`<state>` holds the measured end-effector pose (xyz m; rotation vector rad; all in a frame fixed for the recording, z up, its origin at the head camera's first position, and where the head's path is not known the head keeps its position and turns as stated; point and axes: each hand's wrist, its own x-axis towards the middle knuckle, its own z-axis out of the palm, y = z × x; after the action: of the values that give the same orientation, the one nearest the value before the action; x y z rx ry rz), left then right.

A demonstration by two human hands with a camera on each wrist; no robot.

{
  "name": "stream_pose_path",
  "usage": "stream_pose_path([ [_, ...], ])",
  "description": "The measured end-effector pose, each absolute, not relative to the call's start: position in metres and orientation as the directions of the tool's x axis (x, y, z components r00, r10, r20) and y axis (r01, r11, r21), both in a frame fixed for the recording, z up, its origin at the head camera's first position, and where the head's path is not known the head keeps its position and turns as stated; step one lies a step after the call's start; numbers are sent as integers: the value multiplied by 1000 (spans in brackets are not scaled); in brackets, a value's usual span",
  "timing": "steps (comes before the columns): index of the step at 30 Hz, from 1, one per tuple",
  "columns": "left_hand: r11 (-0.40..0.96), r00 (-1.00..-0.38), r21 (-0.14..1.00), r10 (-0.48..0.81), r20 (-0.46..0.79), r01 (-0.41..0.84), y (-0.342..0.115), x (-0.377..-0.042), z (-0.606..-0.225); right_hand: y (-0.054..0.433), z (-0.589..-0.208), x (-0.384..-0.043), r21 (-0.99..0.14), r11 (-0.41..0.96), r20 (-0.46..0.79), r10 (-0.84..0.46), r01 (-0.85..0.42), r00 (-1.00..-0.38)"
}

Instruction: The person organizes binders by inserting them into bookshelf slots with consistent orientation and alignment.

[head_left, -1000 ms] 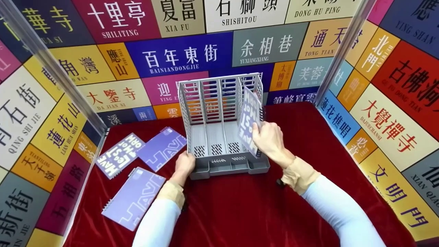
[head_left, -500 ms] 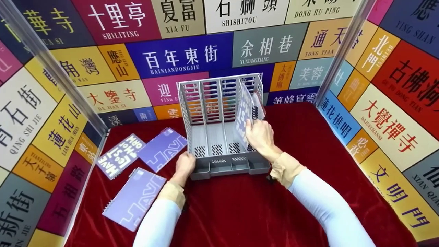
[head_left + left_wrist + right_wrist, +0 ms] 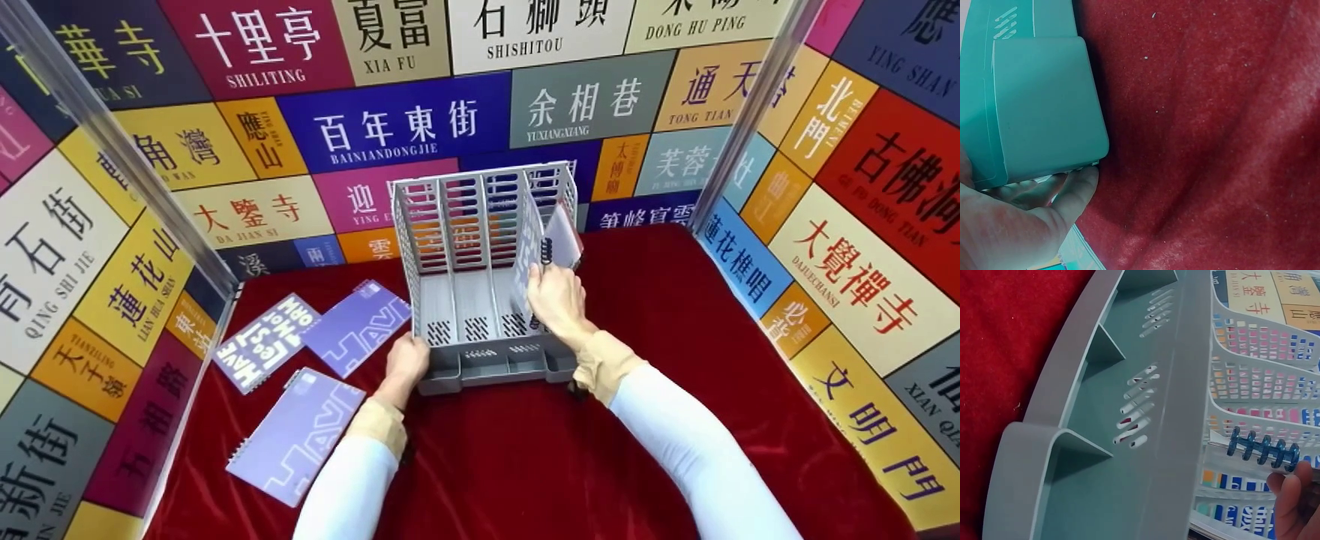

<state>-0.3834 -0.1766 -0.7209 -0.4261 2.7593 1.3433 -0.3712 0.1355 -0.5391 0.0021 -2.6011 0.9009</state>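
A grey file rack (image 3: 491, 364) with upright slotted dividers stands on the red cloth. My left hand (image 3: 407, 364) grips its front left corner, with fingers tucked under the edge in the left wrist view. At the rack's right side, my right hand (image 3: 559, 300) pinches a purple spiral notebook (image 3: 530, 232) by its coil-bound edge. That notebook stands upright among the dividers, its dark coil (image 3: 1264, 449) facing the front. Just right of it, a pale book (image 3: 562, 236) with a reddish edge leans in the rack's right end.
Left of the rack lie three spiral notebooks: a white-lettered one (image 3: 266, 341), a purple one (image 3: 358, 326) and a nearer purple one (image 3: 298, 435). Printed sign panels (image 3: 394, 124) wall in the back and both sides. Small bins line the rack's front.
The right hand has moved left and slightly forward with the notebook, which has gone from tilted above the rack's right end to upright inside it. The left hand has stayed on the corner.
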Motion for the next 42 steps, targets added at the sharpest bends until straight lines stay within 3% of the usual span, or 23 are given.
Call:
stream_pose_path([
  [20, 573, -953, 764, -231, -197, -297, -175, -384, -721, 122, -559, -383, -654, 755, 242, 157, -42, -957],
  [31, 600, -966, 764, -224, -127, -239, -174, -382, -722, 116, -567, -390, -720, 691, 118, 222, 71, -968],
  [42, 591, -962, 764, -230, -149, -260, -179, -387, -729, 109, -574, -391, -741, 651, 36, 281, 163, -959],
])
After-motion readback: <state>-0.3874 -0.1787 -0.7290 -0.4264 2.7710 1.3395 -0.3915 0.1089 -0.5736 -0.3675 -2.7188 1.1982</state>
